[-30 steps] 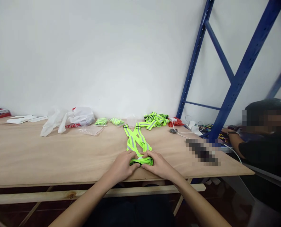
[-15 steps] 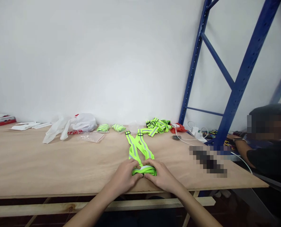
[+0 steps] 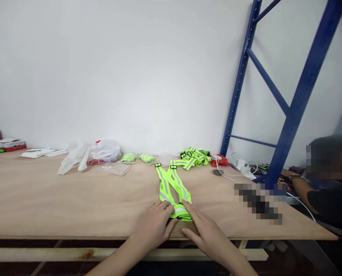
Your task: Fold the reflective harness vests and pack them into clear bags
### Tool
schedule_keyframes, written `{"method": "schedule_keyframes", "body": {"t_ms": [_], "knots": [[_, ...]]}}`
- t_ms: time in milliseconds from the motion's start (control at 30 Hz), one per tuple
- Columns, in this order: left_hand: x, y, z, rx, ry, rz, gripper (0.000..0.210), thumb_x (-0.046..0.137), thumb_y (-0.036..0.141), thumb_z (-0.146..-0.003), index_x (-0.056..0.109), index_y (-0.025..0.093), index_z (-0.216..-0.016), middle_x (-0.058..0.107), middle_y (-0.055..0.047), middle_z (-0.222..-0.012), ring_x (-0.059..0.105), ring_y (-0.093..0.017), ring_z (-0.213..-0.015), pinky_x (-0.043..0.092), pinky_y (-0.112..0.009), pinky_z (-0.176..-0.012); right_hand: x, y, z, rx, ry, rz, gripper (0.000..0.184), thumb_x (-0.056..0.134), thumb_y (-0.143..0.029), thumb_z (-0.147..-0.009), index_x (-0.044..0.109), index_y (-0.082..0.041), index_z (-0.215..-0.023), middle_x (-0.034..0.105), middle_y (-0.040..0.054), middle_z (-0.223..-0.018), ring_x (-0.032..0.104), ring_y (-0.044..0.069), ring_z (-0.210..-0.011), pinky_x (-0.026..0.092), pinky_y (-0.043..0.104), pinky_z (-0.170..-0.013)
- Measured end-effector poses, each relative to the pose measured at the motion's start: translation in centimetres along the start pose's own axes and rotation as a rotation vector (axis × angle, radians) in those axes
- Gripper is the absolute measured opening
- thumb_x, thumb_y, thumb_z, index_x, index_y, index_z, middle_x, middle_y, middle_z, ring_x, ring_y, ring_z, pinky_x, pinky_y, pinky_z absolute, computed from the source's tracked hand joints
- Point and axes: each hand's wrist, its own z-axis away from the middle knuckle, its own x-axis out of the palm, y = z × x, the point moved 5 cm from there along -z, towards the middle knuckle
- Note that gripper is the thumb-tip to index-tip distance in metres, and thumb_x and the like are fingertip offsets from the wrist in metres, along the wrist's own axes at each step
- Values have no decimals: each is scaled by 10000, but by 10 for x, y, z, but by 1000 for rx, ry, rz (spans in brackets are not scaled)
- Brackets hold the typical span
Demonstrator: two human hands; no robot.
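A lime-yellow reflective strap vest (image 3: 175,188) with silver stripes and black buckles lies before me. Its near end is folded into a flat stack of bands; two straps stretch away across the tabletop. My left hand (image 3: 156,222) grips the left end of that stack, fingers curled over the top and thumb at the near edge. Along the stack's right side, my right hand (image 3: 207,228) is open, fingers extended against the bands and thumb held apart. The fingers partly cover both ends of the stack.
A tangle of similar straps (image 3: 196,157) lies by the wall. Two bagged vests (image 3: 128,158), a clear bag (image 3: 116,168) and a white plastic bag (image 3: 106,151) are left of it. At right stand a blue rack post (image 3: 286,130), a white cable (image 3: 228,177) and another person (image 3: 329,191).
Both thumbs have come off the stack's front middle. My right hand has opened and its fingers have straightened; my left stays at the left end. The view has shifted slightly.
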Motion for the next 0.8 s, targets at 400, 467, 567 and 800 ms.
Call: {"method": "schedule_keyframes", "body": {"t_ms": [400,467,567,800], "knots": [[-8,12,12,-56,-122,-75,219,422,377,-1021,545,196,-1013,694,-67,-988,681,-267,-893,524,-358,-735,-3,-24,9,-174,73,67,439,494,-255,-986,553,-258,-1421,595,100,-1418,571,245,-1300,505,417,-1060],[-14,11,11,-54,-117,-55,211,452,389,-1014,548,205,-974,693,-51,-971,680,-250,-882,503,-323,-720,-4,-24,9,-193,141,42,404,450,-205,-996,612,-269,-1360,654,87,-1344,611,227,-1248,531,397,-1024],[-19,8,12,-43,-79,7,164,503,365,-997,558,213,-969,694,-37,-971,673,-221,-880,467,-279,-698,-4,-25,7,-212,197,4,371,470,-191,-986,663,-267,-1294,702,85,-1261,645,224,-1189,552,387,-984],[-16,0,15,13,-30,88,216,637,412,-925,580,208,-885,688,-22,-929,658,-204,-849,430,-266,-693,-5,-23,5,-179,202,-53,344,510,-212,-972,695,-278,-1254,711,90,-1232,665,232,-1144,559,392,-957]]}}
